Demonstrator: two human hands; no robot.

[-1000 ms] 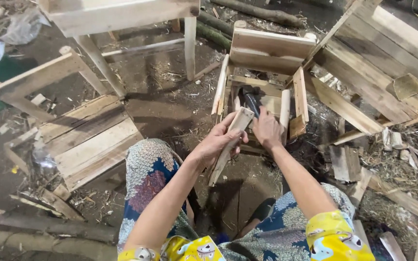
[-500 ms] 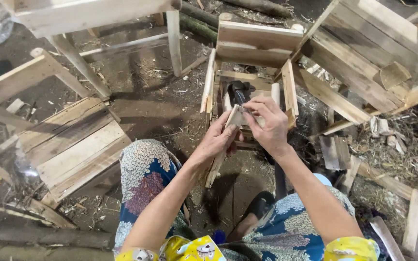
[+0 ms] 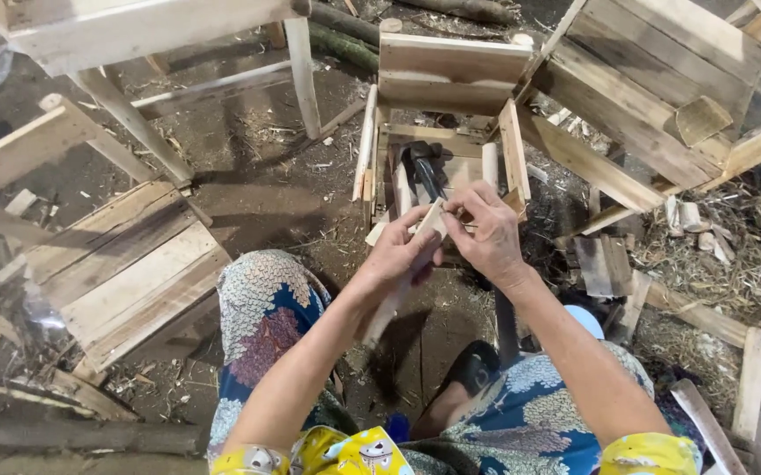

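Two hands are in view, a left hand (image 3: 395,255) and a right hand (image 3: 487,231), sharing one wooden slat (image 3: 402,281). One hammer (image 3: 422,167) lies in one small wooden crate (image 3: 451,75). One slatted panel (image 3: 125,264) lies on the ground, and one dark sandal (image 3: 475,365).

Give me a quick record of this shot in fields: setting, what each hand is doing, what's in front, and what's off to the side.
Setting: dirt floor strewn with wood scraps
Left hand: grips a pale wooden slat along its length
Right hand: fingers pinch the slat's upper end
In front: small unfinished wooden crate, a dark tool lying inside
Left side: finished slatted crate
Upper right: larger plank frame
Clothing: patterned trousers, yellow sleeves
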